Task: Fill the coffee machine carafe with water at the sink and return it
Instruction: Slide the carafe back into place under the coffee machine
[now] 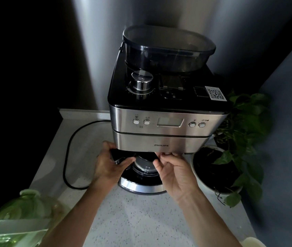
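A steel and black coffee machine [161,122] stands on a pale speckled counter [141,216]. Under its brew head sits the glass carafe [144,166] on the round warming plate [138,186]. My left hand [108,164] is wrapped around the carafe's black handle [118,155] at the left. Fingers of my right hand [172,168] pinch the black lid edge at the carafe's right side. Most of the carafe is hidden by the machine and my hands. No sink is in view.
A black power cord [68,152] loops over the counter left of the machine. A potted green plant in a white pot [202,177] stands close on the right. A green glass object [24,207] lies at the lower left. Walls close in behind.
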A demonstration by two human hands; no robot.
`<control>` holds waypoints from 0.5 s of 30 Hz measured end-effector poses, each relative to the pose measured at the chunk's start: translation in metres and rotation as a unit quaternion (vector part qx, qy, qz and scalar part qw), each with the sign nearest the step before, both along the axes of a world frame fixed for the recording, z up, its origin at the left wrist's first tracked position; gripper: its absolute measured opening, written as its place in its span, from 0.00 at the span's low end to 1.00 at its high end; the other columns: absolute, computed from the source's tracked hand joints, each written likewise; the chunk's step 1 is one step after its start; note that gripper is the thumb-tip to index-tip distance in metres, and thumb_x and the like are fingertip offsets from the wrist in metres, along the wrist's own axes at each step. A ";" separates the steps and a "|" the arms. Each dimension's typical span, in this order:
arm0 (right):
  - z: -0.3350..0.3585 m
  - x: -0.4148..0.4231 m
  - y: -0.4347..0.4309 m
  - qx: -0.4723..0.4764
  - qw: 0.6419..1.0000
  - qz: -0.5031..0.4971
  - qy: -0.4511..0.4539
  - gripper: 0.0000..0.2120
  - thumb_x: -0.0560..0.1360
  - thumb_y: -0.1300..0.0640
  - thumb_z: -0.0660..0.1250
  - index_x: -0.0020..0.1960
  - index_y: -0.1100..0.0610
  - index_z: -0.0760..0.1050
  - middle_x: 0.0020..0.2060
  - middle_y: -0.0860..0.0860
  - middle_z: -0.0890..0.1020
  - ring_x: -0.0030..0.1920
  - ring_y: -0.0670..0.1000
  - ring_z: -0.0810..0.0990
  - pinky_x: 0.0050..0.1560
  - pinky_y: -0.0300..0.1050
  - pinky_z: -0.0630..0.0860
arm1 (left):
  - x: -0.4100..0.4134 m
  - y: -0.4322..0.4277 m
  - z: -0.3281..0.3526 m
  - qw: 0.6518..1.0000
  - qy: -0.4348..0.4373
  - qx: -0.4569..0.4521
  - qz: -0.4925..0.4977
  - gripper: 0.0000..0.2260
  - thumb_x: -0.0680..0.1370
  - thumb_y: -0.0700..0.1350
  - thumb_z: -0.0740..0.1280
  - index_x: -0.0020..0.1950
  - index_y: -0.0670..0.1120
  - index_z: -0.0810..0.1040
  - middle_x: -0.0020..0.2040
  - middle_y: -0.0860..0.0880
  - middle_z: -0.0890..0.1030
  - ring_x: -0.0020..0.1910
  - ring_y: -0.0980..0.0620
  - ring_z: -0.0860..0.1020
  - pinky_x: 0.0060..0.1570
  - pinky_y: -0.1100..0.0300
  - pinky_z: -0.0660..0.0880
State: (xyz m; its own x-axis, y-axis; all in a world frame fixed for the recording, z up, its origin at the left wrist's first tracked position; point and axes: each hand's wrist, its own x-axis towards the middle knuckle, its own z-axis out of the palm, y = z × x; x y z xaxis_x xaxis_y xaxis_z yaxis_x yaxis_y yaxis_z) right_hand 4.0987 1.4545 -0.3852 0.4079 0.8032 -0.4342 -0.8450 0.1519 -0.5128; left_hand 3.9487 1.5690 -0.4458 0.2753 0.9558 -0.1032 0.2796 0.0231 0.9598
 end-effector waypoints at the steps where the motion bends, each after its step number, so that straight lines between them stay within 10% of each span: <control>1: 0.000 0.001 0.000 0.001 1.000 0.004 0.004 0.21 0.70 0.78 0.63 0.36 0.52 0.70 0.29 0.49 0.83 0.34 0.48 0.85 0.35 0.41 0.81 | -0.001 0.001 0.000 1.000 0.002 -0.001 -0.001 0.26 0.62 0.45 0.82 0.51 0.55 0.70 0.49 0.47 0.83 0.50 0.49 0.84 0.52 0.47 0.82; 15: -0.001 0.010 -0.003 -0.013 0.999 0.005 -0.043 0.16 0.72 0.78 0.62 0.38 0.58 0.73 0.29 0.52 0.83 0.33 0.50 0.87 0.40 0.46 0.86 | 0.000 0.003 0.007 0.999 0.020 0.030 -0.017 0.27 0.64 0.41 0.82 0.56 0.42 0.73 0.47 0.46 0.84 0.47 0.51 0.85 0.44 0.57 0.82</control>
